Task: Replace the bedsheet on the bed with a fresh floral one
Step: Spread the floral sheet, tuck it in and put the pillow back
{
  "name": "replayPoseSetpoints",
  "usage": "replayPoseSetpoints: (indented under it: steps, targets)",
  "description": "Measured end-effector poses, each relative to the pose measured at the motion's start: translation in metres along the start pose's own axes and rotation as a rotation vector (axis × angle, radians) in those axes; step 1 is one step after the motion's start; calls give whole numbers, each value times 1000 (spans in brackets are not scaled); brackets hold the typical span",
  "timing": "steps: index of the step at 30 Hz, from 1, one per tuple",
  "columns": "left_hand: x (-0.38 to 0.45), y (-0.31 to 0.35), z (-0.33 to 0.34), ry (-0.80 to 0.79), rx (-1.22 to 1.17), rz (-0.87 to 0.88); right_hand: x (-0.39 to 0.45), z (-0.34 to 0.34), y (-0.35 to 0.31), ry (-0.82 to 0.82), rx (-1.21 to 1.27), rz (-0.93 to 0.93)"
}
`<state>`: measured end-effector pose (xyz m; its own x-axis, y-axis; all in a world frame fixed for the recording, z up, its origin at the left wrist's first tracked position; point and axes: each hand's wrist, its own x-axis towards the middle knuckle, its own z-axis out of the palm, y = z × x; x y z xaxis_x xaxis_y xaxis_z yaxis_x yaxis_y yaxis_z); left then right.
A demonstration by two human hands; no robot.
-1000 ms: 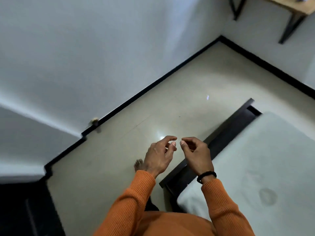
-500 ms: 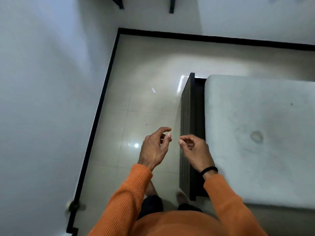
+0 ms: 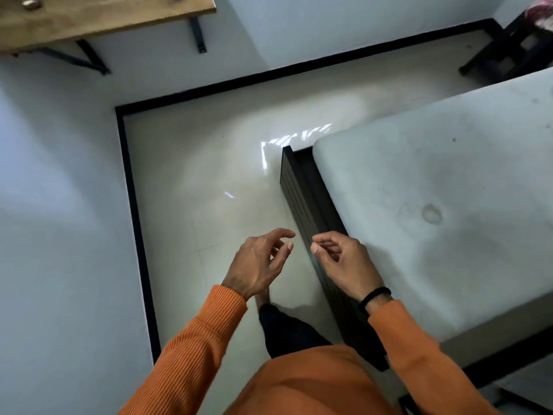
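Evidently, your left hand (image 3: 258,265) and right hand (image 3: 344,262) hover loosely curled and empty beside the bed frame (image 3: 311,223). Your mattress (image 3: 449,190) lies bare: the old sheet is off. Patterned fabric (image 3: 540,13) at the far corner may be the floral sheet; fetching and spreading remain.

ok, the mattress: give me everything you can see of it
The mattress is bare, with no sheet on it. It is pale grey-white with rounded corners and looks like soft fabric-covered foam. Its top shows a ring-shaped stain and a few small dark specks. It lies flat in a black bed frame whose edge stands out past its left side. Its right part runs out of view. Neither hand touches it; the right hand hovers near its left edge.
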<state>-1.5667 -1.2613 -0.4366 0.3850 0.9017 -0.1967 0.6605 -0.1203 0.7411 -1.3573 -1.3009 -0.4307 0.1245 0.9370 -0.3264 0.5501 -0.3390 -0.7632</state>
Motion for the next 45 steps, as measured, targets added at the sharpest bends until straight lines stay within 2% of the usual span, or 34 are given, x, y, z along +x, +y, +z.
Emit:
replayPoseSetpoints:
  steps: [5,12,16,22,26,30,35,38,41,45]
  targets:
    - [78,-46,-69,-23,34,-1,94,13,-43,-42,-30,-10]
    - [204,-76,-173,-58,41,64,217,18,-125,83,0,2]
    - [301,-84,-213,-128,35,149,291,27,-166,214,32,49]
    - [426,-71,-263,-260,23,366,377,19,-224,445,82,110]
    - [522,-54,-282,-411,94,491,434,-4,-245,593,97,182]
    - [611,-34,-278,-529,91,573,492,-28,-239,677,123,271]
    - [725,-8,-262,-640,64,536,584,-70,-211,716,137,330]
    - [789,8,-264,-677,49,504,635,-95,-197,769,-58,313]
    - [861,25,-264,-633,141,492,692,-128,-185,685,-383,284]
    - [951,43,-249,-558,338,531,761,-174,-177,621,-427,309]
